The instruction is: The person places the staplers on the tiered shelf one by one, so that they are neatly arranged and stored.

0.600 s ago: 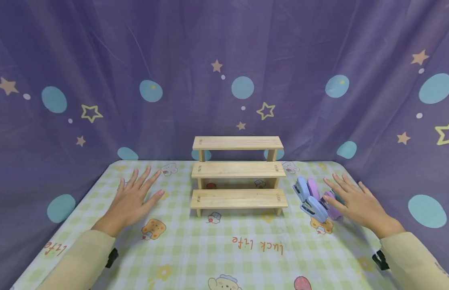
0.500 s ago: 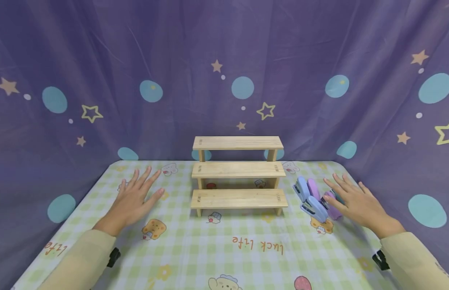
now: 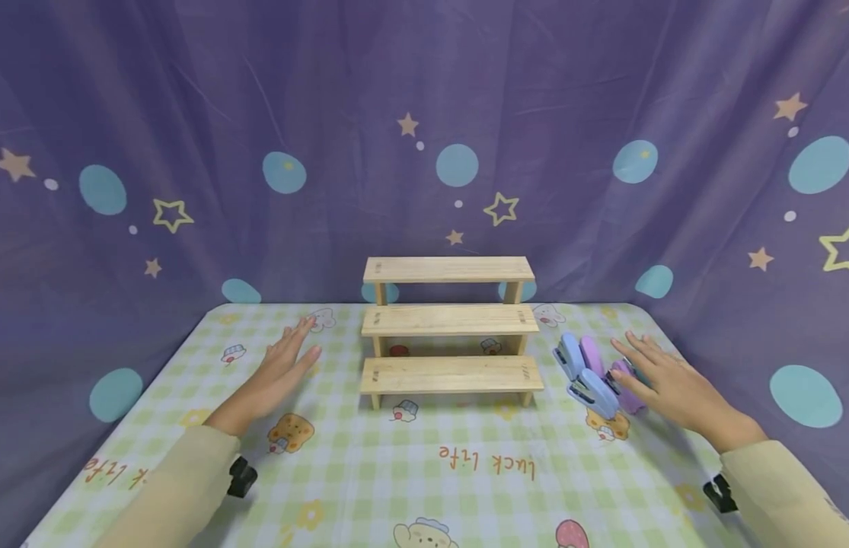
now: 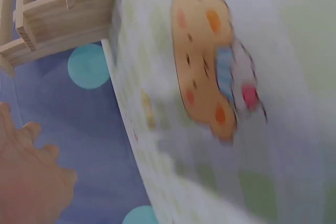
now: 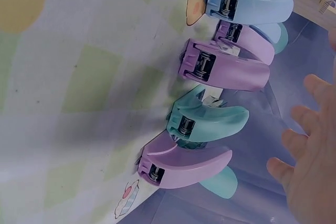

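My left hand (image 3: 276, 377) is held over the cloth left of the wooden shelf, fingers extended and nothing in its grasp. In the left wrist view its fingers (image 4: 31, 166) show at the lower left. At the right, my right hand (image 3: 678, 392) hovers with spread fingers beside a cluster of small staplers, partly covering them. A light blue stapler (image 3: 597, 392) lies in front, with another blue one and purple ones close by. The right wrist view shows a teal stapler (image 5: 212, 121) between purple staplers, a gap between them and my fingers (image 5: 307, 119).
The three-step wooden shelf (image 3: 451, 374) stands at the middle back, with no items on its steps. A green-and-white checked cloth (image 3: 369, 487) covers the table. Behind its far edge hangs a purple curtain (image 3: 342, 114) with stars and dots.
My left hand has shifted right, towards the shelf, and rolled so its thumb side faces up more, fingers closer together. The right hand, staplers and shelf are nearly unchanged.
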Demonstrator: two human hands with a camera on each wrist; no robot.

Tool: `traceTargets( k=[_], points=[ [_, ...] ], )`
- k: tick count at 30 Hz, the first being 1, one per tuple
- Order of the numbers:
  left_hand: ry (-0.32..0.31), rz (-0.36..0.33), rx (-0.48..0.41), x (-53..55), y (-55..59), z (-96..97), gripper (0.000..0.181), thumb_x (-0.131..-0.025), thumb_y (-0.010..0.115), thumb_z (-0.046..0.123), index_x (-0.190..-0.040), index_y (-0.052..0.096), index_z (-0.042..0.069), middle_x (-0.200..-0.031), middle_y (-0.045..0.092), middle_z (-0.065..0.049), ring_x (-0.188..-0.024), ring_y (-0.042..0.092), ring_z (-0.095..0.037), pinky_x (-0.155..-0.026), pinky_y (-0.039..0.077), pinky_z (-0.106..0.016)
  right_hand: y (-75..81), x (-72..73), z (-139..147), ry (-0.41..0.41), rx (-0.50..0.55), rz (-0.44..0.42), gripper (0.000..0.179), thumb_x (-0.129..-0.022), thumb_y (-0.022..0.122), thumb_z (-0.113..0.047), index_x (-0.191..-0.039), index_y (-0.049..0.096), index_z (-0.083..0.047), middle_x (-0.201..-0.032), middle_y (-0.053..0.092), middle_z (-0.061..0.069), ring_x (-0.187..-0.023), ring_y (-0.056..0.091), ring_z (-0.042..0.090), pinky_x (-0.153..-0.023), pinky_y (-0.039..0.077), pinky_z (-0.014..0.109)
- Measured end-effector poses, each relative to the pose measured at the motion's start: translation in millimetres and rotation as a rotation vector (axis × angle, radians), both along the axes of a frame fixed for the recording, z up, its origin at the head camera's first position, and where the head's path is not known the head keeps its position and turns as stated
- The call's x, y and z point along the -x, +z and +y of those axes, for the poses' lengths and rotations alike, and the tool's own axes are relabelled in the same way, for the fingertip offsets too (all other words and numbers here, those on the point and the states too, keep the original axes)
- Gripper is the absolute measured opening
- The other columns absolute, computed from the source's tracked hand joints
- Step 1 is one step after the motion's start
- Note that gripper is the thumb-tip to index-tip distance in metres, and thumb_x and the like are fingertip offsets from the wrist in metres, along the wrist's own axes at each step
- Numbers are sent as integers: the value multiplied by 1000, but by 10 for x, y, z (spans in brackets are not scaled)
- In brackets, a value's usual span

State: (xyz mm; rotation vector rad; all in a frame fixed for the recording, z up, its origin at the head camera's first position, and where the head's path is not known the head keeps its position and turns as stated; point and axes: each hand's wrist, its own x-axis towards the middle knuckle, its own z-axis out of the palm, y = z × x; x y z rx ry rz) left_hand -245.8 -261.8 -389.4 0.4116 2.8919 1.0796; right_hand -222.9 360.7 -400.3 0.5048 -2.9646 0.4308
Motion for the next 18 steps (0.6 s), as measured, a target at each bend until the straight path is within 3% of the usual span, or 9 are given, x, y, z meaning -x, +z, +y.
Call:
traceTargets(
  k=[4,8,12,18],
  points=[
    [-2,-75,-96,48,-9,105,67,-104,27,62,-159,-5,42,-165,-12,-14,-148,-14,-44,-102,-3,-83,16,-15,-9,-1,33,-22,69,-104,46,-51,-160,28,-16,-163,19,22,-146,13,49,-113,11,70],
    [-29,-78,-173,109,-53,225,67,-104,28,62,-159,-3,41,-166,-9,-8,-150,-11,-40,-105,0,-81,14,-24,-8,-1,49,-26,67,-104,47,-50,-159,30,-14,-162,21,23,-146,14,49,-113,9,71],
    [-39,-70,-255,157,-102,341,70,-104,28,61,-161,-2,34,-167,-1,-7,-151,-4,-37,-112,3,-73,12,-19,-18,15,81,-19,65,-105,47,-47,-158,33,-13,-162,22,23,-146,14,49,-112,9,73],
    [-76,-58,-373,224,-124,496,70,-108,30,51,-163,-1,21,-166,7,-17,-151,5,-38,-117,10,-64,22,-12,-45,33,114,-13,63,-104,51,-44,-156,37,-12,-161,25,21,-144,20,50,-107,19,75]
  ],
)
